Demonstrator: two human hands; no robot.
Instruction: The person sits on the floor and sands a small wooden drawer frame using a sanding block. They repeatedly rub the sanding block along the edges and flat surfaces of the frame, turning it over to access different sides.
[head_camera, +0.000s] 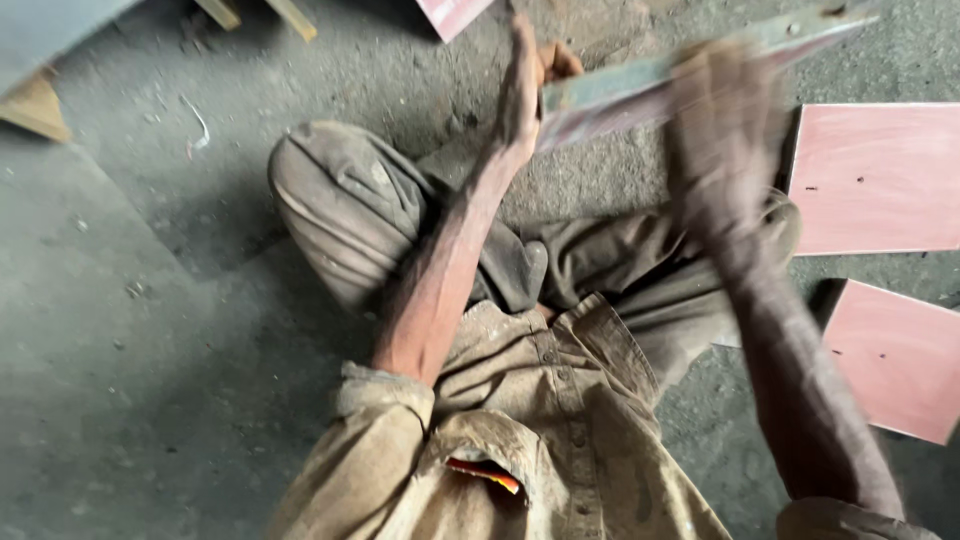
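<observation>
Board (640, 85) spans between left hand (522, 95) and right hand (720, 130), gripped.

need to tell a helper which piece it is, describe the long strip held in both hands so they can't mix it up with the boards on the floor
Start at the grey concrete floor and find the seated person's bent knee. Just above it, the left hand and the blurred right hand grip a long, narrow, flat grey-green strip slanting up to the right. Unlike the square pink boards lying flat, it is thin, held off the floor and greyish.
</observation>
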